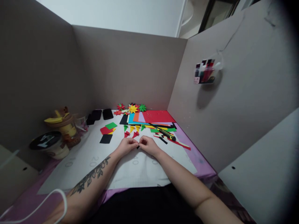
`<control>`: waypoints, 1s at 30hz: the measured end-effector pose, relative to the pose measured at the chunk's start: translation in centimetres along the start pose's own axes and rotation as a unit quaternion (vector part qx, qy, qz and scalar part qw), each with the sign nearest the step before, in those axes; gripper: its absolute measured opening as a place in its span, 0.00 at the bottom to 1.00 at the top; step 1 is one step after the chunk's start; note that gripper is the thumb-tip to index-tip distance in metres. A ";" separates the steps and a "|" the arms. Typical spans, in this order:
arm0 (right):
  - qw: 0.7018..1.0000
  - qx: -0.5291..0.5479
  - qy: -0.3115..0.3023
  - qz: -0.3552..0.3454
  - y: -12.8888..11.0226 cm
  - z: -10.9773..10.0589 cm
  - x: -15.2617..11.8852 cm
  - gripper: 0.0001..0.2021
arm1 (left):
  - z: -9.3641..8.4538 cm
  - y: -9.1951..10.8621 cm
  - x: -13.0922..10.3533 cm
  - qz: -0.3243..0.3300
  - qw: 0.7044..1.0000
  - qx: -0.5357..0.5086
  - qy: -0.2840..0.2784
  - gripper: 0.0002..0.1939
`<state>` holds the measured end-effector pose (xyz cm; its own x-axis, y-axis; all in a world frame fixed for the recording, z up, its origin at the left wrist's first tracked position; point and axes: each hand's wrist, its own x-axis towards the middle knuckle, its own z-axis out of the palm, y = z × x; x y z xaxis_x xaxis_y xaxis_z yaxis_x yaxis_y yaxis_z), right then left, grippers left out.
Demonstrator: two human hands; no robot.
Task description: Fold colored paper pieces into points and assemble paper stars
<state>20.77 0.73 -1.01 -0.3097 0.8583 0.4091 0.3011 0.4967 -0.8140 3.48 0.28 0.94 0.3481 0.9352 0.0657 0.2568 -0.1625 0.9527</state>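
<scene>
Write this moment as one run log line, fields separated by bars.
left hand + right hand: pinch small black paper piece | over white mat | folded paper points behind

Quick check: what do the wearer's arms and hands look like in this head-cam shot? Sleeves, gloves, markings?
Both forearms are bare, with no sleeves in view. The left hand and right hand wear no gloves; rings or a watch cannot be made out at this size. The left forearm carries a dark tattoo of leafy, floral sprigs running along its length. The right forearm shows no marking.
</scene>
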 end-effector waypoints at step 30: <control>0.976 0.195 0.071 0.068 0.5 1.2 0.5 0.09 | 1.4 -0.6 0.4 0.056 0.995 -0.054 0.059 0.22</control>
<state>19.67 1.31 -1.71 -0.1544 0.9360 0.3162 -0.0431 0.3134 -0.9487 4.71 0.32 -0.06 0.2598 0.9446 0.2006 0.1215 -0.2381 0.9636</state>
